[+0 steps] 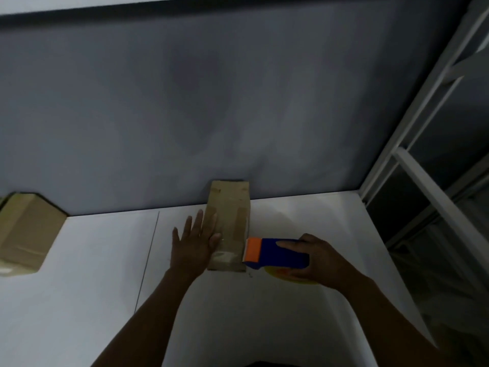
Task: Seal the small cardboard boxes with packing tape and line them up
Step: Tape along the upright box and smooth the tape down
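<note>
On the white table (304,221), head view: a small cardboard box (229,223) lies flat, far end against the grey wall (238,102), flaps closed, contents hidden. Tape strips show on its top; no readable print. Left hand (194,245) lies open, fingers spread, palm on the box's left edge. Right hand (315,256) has its grip closed around a blue and orange tape dispenser (275,254) at the box's near right corner. Second box (26,234) sits far left, closed.
</note>
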### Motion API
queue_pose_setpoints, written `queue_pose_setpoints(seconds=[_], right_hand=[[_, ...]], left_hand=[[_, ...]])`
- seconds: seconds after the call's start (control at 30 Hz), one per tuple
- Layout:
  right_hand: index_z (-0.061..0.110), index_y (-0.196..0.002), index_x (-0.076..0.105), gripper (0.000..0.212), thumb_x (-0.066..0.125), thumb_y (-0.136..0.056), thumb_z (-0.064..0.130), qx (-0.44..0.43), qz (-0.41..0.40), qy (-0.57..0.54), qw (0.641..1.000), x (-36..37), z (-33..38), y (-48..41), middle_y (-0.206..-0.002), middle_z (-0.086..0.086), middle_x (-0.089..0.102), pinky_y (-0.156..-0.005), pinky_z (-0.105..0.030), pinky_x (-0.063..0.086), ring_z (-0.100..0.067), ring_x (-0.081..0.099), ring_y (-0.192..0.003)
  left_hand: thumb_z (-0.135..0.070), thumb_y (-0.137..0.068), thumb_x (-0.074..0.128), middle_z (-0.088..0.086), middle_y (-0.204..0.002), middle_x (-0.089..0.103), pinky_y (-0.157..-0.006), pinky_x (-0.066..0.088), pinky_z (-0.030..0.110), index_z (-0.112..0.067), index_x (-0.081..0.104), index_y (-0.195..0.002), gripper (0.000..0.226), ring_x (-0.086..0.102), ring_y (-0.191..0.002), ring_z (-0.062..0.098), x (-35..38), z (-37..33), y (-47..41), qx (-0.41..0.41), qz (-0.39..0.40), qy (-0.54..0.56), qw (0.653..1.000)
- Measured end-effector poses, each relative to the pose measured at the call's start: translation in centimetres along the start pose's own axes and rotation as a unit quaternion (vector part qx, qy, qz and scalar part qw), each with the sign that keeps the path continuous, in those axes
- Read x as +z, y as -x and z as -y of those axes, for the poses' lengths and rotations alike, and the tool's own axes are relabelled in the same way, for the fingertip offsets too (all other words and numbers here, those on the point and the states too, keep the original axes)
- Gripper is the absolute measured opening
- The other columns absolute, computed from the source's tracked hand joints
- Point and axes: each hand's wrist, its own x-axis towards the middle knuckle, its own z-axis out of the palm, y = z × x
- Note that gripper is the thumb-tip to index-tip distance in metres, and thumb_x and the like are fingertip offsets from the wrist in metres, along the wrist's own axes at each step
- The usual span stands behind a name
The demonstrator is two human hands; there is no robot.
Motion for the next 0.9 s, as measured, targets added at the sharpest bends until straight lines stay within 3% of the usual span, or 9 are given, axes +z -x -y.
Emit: queue_pose_setpoints(seconds=[0.07,0.13,0.23,0.3,0.43,0.63,0.8,0.9], right_hand=[[0.042,-0.14,0.031,0.077,0.073,-0.076,0.045,-0.003,-0.005,0.012,1.0,0.5,0.2,-0.1,-0.123,-0.001,0.046,-0.087,-0.017,0.045,-0.014,0.048,-0.109],[0.043,-0.143,0.027,0.078,0.07,-0.077,0.051,-0.006,-0.007,0.037,0.999,0.9,0.8,-0.1,-0.124,-0.001,0.045,-0.088,-0.018,0.045,-0.014,0.048,-0.109],[0.047,-0.145,0.014,0.083,0.061,-0.077,0.062,-0.02,0.012,0.099,0.995,1.6,2.1,-0.3,-0.126,-0.001,0.041,-0.086,-0.02,0.042,-0.015,0.046,-0.109],[0.047,-0.145,0.01,0.084,0.057,-0.078,0.065,-0.023,0.022,0.111,0.993,2.2,2.6,-0.4,-0.128,-0.001,0.04,-0.085,-0.02,0.041,-0.015,0.046,-0.109],[0.046,-0.145,0.009,0.081,0.055,-0.081,0.064,-0.009,0.017,0.069,0.997,2.5,2.6,-0.2,-0.131,0.0,0.04,-0.086,-0.019,0.043,-0.012,0.045,-0.111],[0.043,-0.145,0.019,0.079,0.059,-0.079,0.061,-0.016,0.003,0.045,0.999,1.8,2.1,0.8,-0.129,0.001,0.044,-0.083,-0.016,0.043,-0.01,0.047,-0.108],[0.042,-0.145,0.02,0.076,0.056,-0.081,0.062,-0.007,0.01,0.057,0.998,1.1,1.4,1.7,-0.127,0.001,0.044,-0.079,-0.013,0.039,-0.006,0.043,-0.102],[0.042,-0.145,0.022,0.075,0.055,-0.081,0.062,-0.003,0.008,0.047,0.999,1.0,1.2,1.8,-0.125,0.001,0.044,-0.079,-0.013,0.04,-0.003,0.04,-0.098]], left_hand=[[-0.058,-0.087,0.001,0.01,-0.158,0.009,-0.112,0.016,0.06,-0.017,0.016,-0.15,0.077,0.013,-0.145,0.032,-0.7,-1.2,-0.2,0.021,-0.036,0.019,0.999],[-0.052,-0.095,0.012,0.016,-0.153,0.028,-0.108,0.028,0.06,-0.01,0.041,-0.141,0.069,0.026,-0.141,0.034,-0.8,-2.8,-0.3,0.051,-0.047,0.049,0.996],[-0.05,-0.1,0.009,0.016,-0.146,0.04,-0.103,0.035,0.055,-0.016,0.039,-0.142,0.062,0.028,-0.138,0.035,0.3,-3.6,-0.2,0.073,-0.054,0.021,0.996],[-0.047,-0.101,0.009,0.015,-0.148,0.037,-0.103,0.033,0.053,-0.02,0.035,-0.145,0.058,0.027,-0.138,0.034,0.8,-2.6,-0.2,0.083,-0.055,-0.002,0.995],[-0.046,-0.101,0.008,0.013,-0.15,0.035,-0.105,0.027,0.049,-0.022,0.029,-0.147,0.056,0.024,-0.14,0.032,0.8,-1.0,-0.6,0.087,-0.076,-0.017,0.993],[-0.046,-0.101,0.01,0.015,-0.151,0.032,-0.104,0.033,0.057,-0.023,0.024,-0.147,0.054,0.024,-0.141,0.035,1.2,-0.9,-0.7,0.098,-0.067,-0.01,0.993],[-0.046,-0.101,0.007,0.017,-0.151,0.032,-0.111,0.012,0.048,-0.02,0.024,-0.147,0.055,0.02,-0.14,0.034,1.1,-0.9,-0.8,0.103,-0.069,-0.025,0.992],[-0.046,-0.101,0.007,0.017,-0.151,0.031,-0.111,0.01,0.047,-0.019,0.024,-0.147,0.056,0.02,-0.14,0.035,1.1,-0.9,-0.8,0.102,-0.07,-0.032,0.992]])
